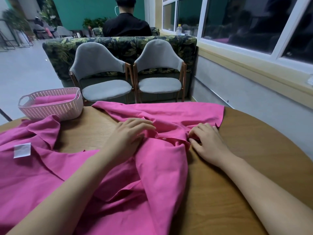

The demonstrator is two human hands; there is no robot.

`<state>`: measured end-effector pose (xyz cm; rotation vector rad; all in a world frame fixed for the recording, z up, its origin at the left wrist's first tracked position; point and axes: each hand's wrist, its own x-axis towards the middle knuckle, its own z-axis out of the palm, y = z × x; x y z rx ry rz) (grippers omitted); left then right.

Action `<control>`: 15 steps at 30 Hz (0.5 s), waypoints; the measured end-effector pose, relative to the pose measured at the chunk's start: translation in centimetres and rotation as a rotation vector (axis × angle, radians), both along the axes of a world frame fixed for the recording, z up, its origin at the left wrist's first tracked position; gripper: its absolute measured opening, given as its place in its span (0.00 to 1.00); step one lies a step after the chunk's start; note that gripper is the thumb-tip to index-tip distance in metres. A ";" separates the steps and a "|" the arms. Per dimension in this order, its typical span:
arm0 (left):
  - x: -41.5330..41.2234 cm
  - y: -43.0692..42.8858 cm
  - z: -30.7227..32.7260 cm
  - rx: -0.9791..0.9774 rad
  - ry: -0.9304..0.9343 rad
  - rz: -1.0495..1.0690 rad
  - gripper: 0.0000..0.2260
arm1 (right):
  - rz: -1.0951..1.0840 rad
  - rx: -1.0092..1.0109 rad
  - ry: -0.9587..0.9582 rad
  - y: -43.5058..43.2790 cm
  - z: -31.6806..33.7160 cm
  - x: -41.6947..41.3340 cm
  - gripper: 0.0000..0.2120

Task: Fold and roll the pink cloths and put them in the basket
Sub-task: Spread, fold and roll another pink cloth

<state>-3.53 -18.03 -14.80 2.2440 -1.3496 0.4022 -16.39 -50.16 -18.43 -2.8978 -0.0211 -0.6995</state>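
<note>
A rumpled pink cloth (162, 167) with a button placket lies across the middle of the wooden table (254, 158). My left hand (128, 134) rests on it with relaxed, slightly bent fingers. At the cloth's right edge my right hand (208, 141) pinches a fold with curled fingertips. A second pink cloth (30, 170) with a white label is spread at the left. The pale pink basket (50, 109) stands at the table's far left and holds rolled pink cloths (54, 99).
Two grey chairs (105, 77) stand just beyond the table's far edge, with a leaf-patterned sofa behind them. A person in black sits further back, facing away. A window wall runs along the right.
</note>
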 end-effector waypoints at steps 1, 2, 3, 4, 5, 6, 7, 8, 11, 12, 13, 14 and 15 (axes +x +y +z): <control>-0.2 -0.3 -0.3 0.041 0.005 -0.015 0.25 | 0.015 0.004 -0.004 0.1 0.0 0.0 0.07; -0.4 -0.5 -0.5 0.076 0.015 -0.020 0.26 | 0.024 0.013 -0.010 0.2 -0.1 0.0 0.06; -0.6 -0.7 -0.8 0.105 0.026 -0.015 0.28 | 0.030 0.023 -0.017 0.2 -0.1 0.0 0.06; -0.7 -0.8 -1.0 0.127 0.036 0.000 0.30 | 0.034 0.030 -0.027 0.2 -0.1 0.0 0.06; -0.8 -0.9 -1.1 0.141 0.033 0.016 0.30 | 0.038 0.033 -0.037 0.2 -0.2 0.0 0.05; -0.8 -0.9 -1.2 0.144 0.017 0.026 0.27 | 0.043 0.030 -0.048 0.2 -0.2 0.0 0.05; -0.7 -0.8 -1.2 0.135 -0.013 0.030 0.22 | 0.049 0.022 -0.057 0.2 -0.2 -0.1 0.05; -0.4 -0.7 -1.3 0.125 -0.040 0.033 0.16 | 0.053 0.013 -0.065 0.2 -0.2 -0.1 0.05; 0.5 0.0 -1.1 0.111 -0.069 0.055 0.09 | 0.019 -0.002 -0.093 -0.4 -0.1 0.0 0.05; 0.7 0.4 -0.9 0.113 -0.074 0.074 0.10 | -0.005 -0.004 -0.103 -0.8 0.0 0.0 0.05; 1.0 0.9 -0.7 0.119 -0.083 0.105 0.11 | -0.030 -0.008 -0.112 -1.2 0.2 -0.1 0.05; 1.3 1.6 -0.6 0.128 -0.097 0.146 0.12 | -0.056 -0.015 -0.122 -1.6 0.2 -0.1 0.05; 1.7 2.3 -0.4 0.133 -0.117 0.191 0.12 | -0.083 -0.025 -0.129 -2.1 0.3 -0.1 0.05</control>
